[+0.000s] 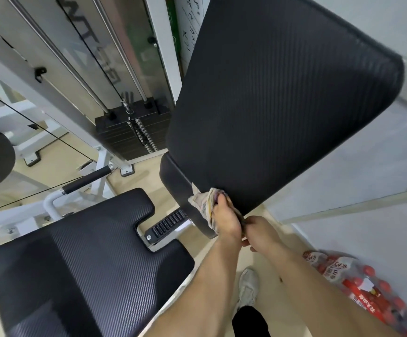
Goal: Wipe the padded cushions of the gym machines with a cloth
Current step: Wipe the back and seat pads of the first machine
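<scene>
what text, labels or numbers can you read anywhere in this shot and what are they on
Clear panel over the weight stack: large lettering seen reversed, partly hidden by rods; not readable.
Whiteboard behind the back pad: handwritten marks, possibly digits; too blurred to quote.
Green strip beside the whiteboard: print too small to read.
Bottle pack on the floor: red label with white characters, upside down and blurred; not readable.
Back pad, seat pad and cloth: no text.

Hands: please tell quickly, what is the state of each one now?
Left hand: closed on the cloth, pressing it on the back cushion.
Right hand: closed, gripping the cloth's lower end.
</scene>
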`<state>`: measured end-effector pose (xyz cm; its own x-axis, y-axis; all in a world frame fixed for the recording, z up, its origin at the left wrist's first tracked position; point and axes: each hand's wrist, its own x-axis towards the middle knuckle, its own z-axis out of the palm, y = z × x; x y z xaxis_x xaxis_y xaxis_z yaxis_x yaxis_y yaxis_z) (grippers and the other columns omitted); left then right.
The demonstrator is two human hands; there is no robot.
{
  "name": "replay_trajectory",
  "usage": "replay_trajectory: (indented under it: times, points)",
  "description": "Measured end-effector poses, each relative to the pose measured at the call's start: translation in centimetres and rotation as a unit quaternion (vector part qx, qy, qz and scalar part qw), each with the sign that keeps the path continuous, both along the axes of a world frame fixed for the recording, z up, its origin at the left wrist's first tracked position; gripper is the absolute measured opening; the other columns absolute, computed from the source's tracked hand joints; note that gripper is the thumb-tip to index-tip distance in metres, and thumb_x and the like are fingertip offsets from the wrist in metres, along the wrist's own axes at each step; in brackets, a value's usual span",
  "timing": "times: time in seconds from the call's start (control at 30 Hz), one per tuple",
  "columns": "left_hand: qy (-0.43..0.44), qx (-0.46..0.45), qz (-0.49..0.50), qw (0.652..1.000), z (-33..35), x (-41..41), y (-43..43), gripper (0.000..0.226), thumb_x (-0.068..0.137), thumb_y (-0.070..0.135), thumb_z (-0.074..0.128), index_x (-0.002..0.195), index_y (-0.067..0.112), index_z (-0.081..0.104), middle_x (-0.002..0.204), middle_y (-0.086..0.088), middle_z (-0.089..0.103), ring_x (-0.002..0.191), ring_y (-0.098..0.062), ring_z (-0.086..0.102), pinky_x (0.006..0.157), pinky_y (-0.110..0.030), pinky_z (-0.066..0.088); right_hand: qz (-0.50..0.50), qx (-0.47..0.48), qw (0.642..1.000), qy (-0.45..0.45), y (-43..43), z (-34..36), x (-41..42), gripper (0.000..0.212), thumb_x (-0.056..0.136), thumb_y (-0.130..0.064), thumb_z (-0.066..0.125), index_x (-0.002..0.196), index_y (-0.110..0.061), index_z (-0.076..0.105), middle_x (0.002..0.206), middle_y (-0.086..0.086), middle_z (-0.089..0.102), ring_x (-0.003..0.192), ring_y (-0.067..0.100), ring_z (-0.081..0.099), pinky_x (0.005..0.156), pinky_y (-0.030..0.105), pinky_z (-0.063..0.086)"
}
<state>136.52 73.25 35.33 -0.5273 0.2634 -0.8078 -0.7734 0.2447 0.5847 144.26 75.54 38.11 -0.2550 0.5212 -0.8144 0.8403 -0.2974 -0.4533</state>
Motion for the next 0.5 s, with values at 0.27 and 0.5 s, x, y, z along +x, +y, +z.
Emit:
replay_trajectory:
  times: [0.27,0.5]
  points:
    - [-0.022,-0.053,0.103,0.993,-6.4,-4.0,2.2,0.097,0.065,0.086,0.050,0.144,0.030,0.047,0.146,-0.003,0.053,0.129,-0.030,0.053,0.109,-0.050,0.042,-0.035,-0.002,0.999,0.018,-0.3,0.3,-1.3,0.025,0.090,-0.003,0.044,0.085,-0.009,0.067,0.083,0.009,0.075,0.064,0.020,0.061,0.056,0.024,0.044]
    - [0.112,-0.131,0.029,0.985,-0.7,-10.4,3.5,0.058,0.101,0.047,0.032,0.145,0.014,0.050,0.151,-0.015,0.045,0.140,-0.038,0.041,0.118,-0.049,0.029,-0.059,-0.042,0.997,0.025,-0.2,-0.3,-1.1,0.020,0.093,-0.006,0.047,0.088,-0.011,0.066,0.091,0.015,0.075,0.063,0.019,0.056,0.051,0.020,0.042]
